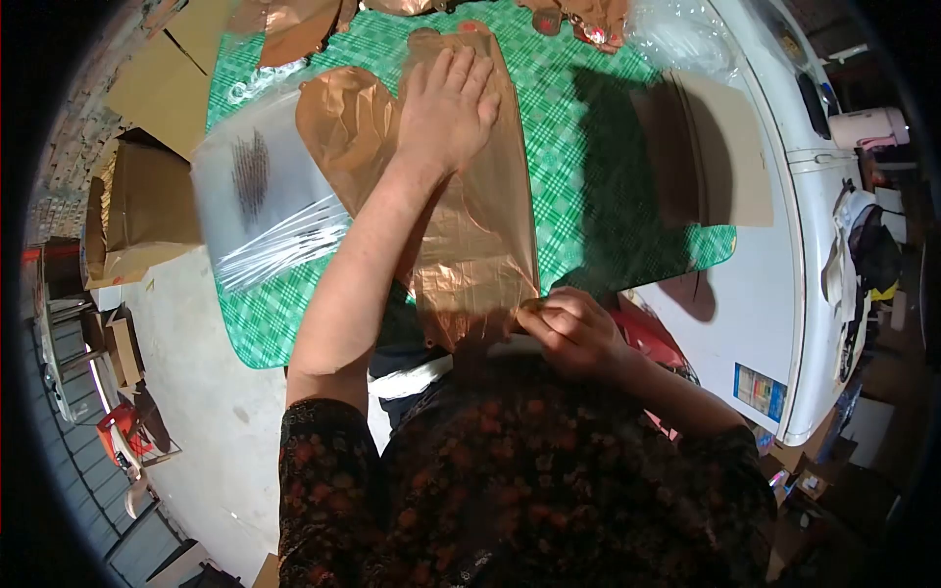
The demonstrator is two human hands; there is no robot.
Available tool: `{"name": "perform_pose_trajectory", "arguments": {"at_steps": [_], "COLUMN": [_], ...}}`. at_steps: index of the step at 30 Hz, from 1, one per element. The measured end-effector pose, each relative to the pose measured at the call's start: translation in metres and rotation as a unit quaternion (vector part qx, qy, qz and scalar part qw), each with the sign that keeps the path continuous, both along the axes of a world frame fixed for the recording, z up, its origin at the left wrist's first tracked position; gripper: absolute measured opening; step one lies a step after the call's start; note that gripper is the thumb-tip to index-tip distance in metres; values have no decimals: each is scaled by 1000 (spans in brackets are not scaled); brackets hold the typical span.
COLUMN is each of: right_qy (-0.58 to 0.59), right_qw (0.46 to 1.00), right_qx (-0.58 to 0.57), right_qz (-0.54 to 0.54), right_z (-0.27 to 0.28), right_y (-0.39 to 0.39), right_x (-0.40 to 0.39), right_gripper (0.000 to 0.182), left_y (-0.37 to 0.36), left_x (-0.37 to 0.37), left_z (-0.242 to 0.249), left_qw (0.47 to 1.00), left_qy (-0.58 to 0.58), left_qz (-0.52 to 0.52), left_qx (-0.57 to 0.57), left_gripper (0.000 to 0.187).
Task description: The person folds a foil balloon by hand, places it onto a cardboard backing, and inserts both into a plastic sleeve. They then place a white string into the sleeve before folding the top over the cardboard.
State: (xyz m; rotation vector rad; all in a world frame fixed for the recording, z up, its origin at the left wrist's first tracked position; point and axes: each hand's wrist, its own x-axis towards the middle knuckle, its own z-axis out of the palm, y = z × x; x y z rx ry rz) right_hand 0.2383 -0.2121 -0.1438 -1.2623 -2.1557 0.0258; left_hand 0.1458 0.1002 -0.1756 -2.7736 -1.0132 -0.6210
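Note:
A flat, copper-coloured foil balloon [480,220] lies lengthwise on the green checked tablecloth [559,186], its near end hanging at the table edge by my body. My left hand [451,110] rests palm down on its far part, fingers stretched out. At the near right corner, my right hand [570,328] is closed with thumb and fingers pinched on the foil edge. Another part of copper foil [348,122] spreads out to the left, partly covered by my left forearm.
Left on the table are a clear plastic sheet [221,171] and a bundle of thin white sticks [284,240]. More copper foil pieces [304,29] lie along the far edge. Clear plastic bags [681,39] and a cardboard piece [730,147] are at right, beside a white appliance [774,294].

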Motion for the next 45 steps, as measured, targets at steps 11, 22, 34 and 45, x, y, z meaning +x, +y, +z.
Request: {"name": "perform_pose_trajectory", "arguments": {"at_steps": [11, 22, 34, 45], "right_qy": [334, 316, 247, 277], "right_qw": [931, 931, 945, 938], "right_qx": [-34, -57, -70, -67], "right_qz": [-140, -175, -202, -198], "right_z": [9, -14, -16, -17], "right_y": [219, 240, 238, 237], "right_x": [1, 1, -2, -4], "right_gripper": [47, 51, 55, 51], "left_y": [-4, 8, 44, 54], "left_x": [-4, -15, -144, -129], "left_z": [14, 8, 40, 82], "left_qw": [995, 969, 935, 928], "left_qy": [99, -225, -11, -86], "left_qz": [2, -3, 346, 284], "left_qx": [-24, -99, -71, -225], "left_gripper": [70, 69, 48, 42]}}
